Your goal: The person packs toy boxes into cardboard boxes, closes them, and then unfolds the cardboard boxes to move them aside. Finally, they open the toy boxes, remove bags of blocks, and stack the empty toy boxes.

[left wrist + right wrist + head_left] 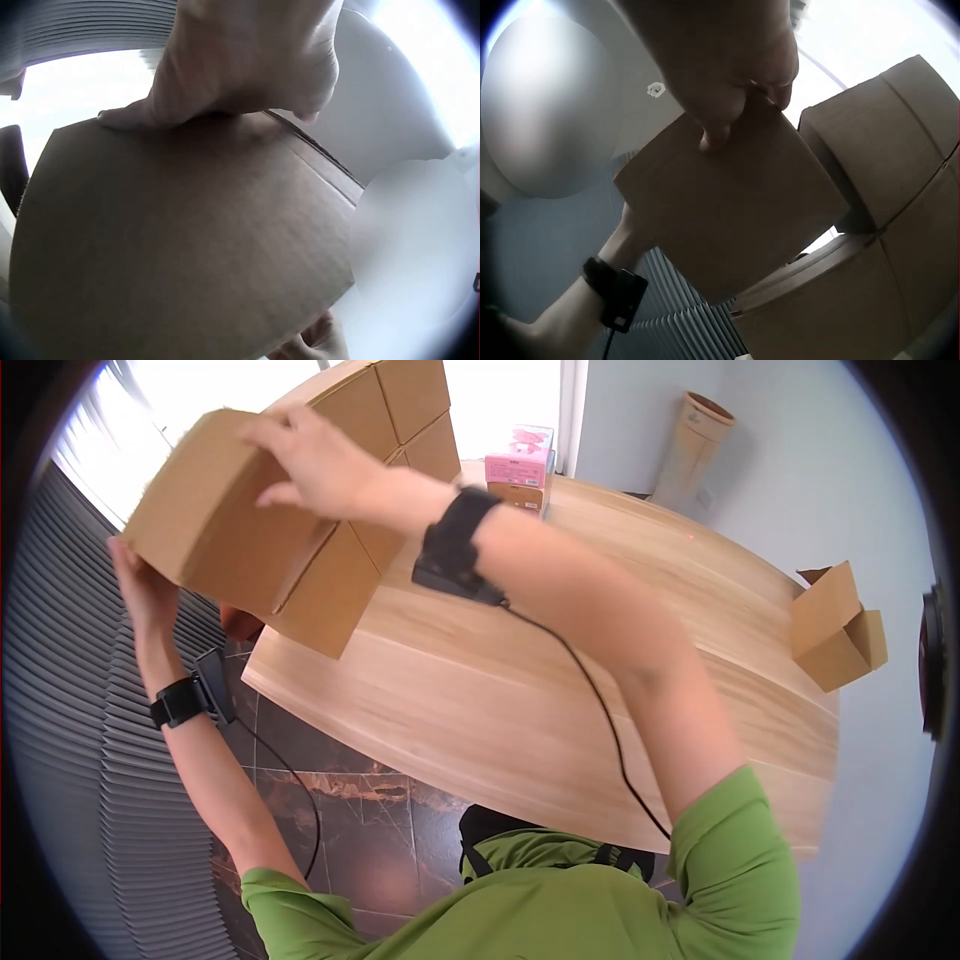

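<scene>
Honestly, looks partway: far-left boxes (352, 408) stacked, one carton (190, 495) unplaced, left hand (148, 592) and right hand (322, 468) fingers gripping it.

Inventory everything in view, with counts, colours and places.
Held box: one, brown, between both hands
Stacked boxes: several, brown, table's far left
Pink box: one, pink, table's far side
Open carton: one, brown, table's right end
Table: one, pale wood, centre
Cylinder: one, beige, far corner
Round object: one, black, right edge
Reddish object: one, below stack
Ribbed surface: one, grey, left
Floor: one, dark, below
Wrist devices: two, black, on wrists
Shirt: one, green, worn
Left hand, right hand: two, gripping held box
</scene>
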Demonstrator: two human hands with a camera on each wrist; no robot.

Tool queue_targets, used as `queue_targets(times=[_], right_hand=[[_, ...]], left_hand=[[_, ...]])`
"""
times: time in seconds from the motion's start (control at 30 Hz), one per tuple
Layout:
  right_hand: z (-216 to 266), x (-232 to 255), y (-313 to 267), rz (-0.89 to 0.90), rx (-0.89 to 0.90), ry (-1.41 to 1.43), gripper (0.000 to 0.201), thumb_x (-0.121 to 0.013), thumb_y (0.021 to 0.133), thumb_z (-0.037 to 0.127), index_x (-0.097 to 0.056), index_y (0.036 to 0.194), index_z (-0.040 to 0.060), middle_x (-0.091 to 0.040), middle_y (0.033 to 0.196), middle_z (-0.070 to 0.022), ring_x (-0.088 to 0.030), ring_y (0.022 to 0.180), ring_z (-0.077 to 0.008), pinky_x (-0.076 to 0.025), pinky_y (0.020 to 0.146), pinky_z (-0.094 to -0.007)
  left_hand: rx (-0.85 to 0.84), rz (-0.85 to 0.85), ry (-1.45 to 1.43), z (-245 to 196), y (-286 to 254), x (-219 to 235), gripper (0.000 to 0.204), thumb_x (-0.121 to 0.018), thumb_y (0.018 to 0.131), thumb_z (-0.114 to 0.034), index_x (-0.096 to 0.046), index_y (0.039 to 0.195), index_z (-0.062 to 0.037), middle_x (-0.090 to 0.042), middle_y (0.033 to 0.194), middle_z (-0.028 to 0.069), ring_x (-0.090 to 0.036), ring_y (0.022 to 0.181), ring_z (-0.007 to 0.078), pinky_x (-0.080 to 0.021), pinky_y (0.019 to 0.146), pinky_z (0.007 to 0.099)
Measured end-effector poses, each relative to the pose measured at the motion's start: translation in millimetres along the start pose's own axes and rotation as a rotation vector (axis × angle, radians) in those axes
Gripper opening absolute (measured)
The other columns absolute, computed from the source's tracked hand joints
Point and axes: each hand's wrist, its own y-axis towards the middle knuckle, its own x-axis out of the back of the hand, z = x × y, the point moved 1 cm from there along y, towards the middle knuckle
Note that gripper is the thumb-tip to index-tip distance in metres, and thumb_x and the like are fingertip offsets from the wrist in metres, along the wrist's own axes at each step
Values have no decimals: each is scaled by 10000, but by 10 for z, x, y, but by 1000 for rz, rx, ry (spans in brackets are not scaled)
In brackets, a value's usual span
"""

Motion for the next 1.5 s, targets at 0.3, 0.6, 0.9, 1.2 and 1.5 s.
queue_targets(times=[0.3, 0.6, 0.9, 1.2, 1.5], right_hand=[[182, -25, -623, 104, -248, 61, 656, -558, 699, -43, -287, 1293, 23, -292, 1279, -284, -500, 1013, -430, -461, 836, -388], [744, 2278, -2015, 284, -286, -707, 547, -580, 651, -12, -410, 1170, -8, -379, 1224, -257, -398, 1146, -376, -391, 926, -412], [1098, 5016, -3059, 277, -1122, -1939, 443, -624, 678, 76, -487, 1088, -19, -475, 1156, -184, -456, 1094, -341, -442, 837, -463], [1283, 5610, -3898, 664, -1191, -1324, 177, -664, 717, 126, -569, 804, 5, -588, 871, -167, -545, 866, -344, -456, 696, -407], [2356, 3679, -2760, 1072, -609, -1105, 151, -612, 616, 76, -565, 505, 167, -545, 528, -11, -585, 576, -177, -381, 484, -280]], left_hand=[[102, -364, 142, 734, -48, 317, 615, -450, 858, -461, -303, 1339, -108, -285, 1375, 116, -266, 1264, 252, -239, 1000, 438], [-525, -203, 366, 564, -1407, -252, 294, -445, 828, -6, -415, 1109, 76, -423, 1108, 140, -468, 981, 248, -415, 861, 357], [-233, 730, 702, 982, -2167, -1292, 70, -502, 766, 30, -536, 812, -11, -437, 967, 116, -455, 849, 198, -371, 777, 295], [-307, 1057, 874, 814, -2466, -2263, 155, -521, 709, 39, -556, 859, 15, -520, 868, 147, -512, 794, 286, -416, 712, 308], [-895, 1077, 659, 105, -2448, -3251, 390, -483, 750, 26, -542, 1135, 39, -599, 1030, 176, -583, 943, 314, -420, 878, 351]])
